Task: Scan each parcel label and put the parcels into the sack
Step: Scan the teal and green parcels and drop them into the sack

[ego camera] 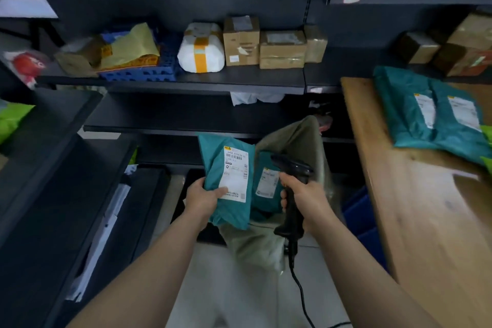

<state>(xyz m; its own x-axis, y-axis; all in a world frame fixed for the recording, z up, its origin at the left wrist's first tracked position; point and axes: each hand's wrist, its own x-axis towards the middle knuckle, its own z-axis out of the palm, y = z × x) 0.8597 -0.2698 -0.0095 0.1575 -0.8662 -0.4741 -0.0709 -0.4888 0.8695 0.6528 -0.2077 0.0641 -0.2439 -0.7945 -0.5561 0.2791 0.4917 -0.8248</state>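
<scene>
Parcel (213,152) in teal plastic, held upright above the floor, just left of the olive sack (295,136), with its white label (235,170) facing the camera. Gripped at the lower left corner by the left hand (203,196), thumb laid across the bottom of the label, fingers hidden behind the bag. Barcode near the top of the label, clear of the thumb.

Black scanner (291,168) clenched round the handle by the right hand (303,200), head tilted up and to the left, just beside the right edge of the parcel; touching or apart, cannot tell. Cable (300,293) trailing from the base of the handle down over the pale floor.

Sack standing open behind and below the scanner, with a second parcel (266,181), also teal and labelled, lying inside it.

Wooden table (426,221) to the right, with two teal parcels (431,117) lying flat side by side at the far end, labels up. Dark shelf (173,80) straight ahead, carrying brown cartons (241,41), a white bundle (201,48) banded with yellow tape, and a blue crate (149,69) with yellow paper in it.
</scene>
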